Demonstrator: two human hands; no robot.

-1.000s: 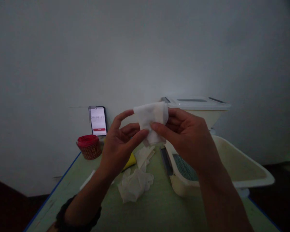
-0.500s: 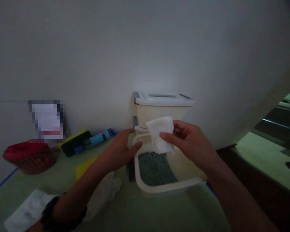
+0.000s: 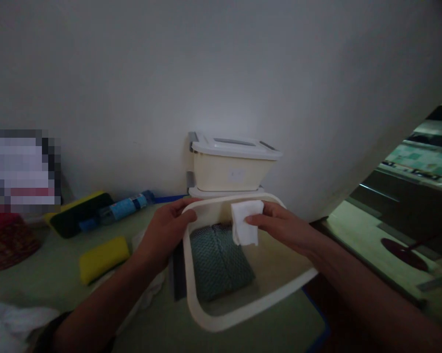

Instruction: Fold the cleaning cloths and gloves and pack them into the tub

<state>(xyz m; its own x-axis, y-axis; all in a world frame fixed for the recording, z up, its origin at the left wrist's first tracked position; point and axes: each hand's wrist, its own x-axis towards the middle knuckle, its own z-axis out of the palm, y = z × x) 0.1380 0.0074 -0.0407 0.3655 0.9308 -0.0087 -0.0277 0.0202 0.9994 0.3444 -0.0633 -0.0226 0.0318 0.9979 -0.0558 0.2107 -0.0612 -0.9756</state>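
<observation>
My left hand (image 3: 171, 225) grips the left rim of a cream plastic bin (image 3: 221, 321), thumb over the edge. Pinched between the thumb and fingers of my right hand (image 3: 279, 223) is a folded white cloth (image 3: 246, 230), held over the bin's inside near its far wall. A green woven cloth (image 3: 222, 264) lies folded in the left part of the bin. The bin is tilted, its open top facing me.
Behind the bin, a lidded cream box (image 3: 228, 169) stands against the wall. To the left lie a yellow sponge (image 3: 105, 260), a yellow-and-green sponge (image 3: 81, 215), a blue-labelled bottle (image 3: 123, 210), a red woven basket (image 3: 9, 242) and white cloth (image 3: 14, 321). The table's edge runs along the right.
My left hand has closed on the bin's rim, and the bin is tilted up nearer to me. The white cloth in my right hand has come lower, into the bin's opening. The view has shifted right.
</observation>
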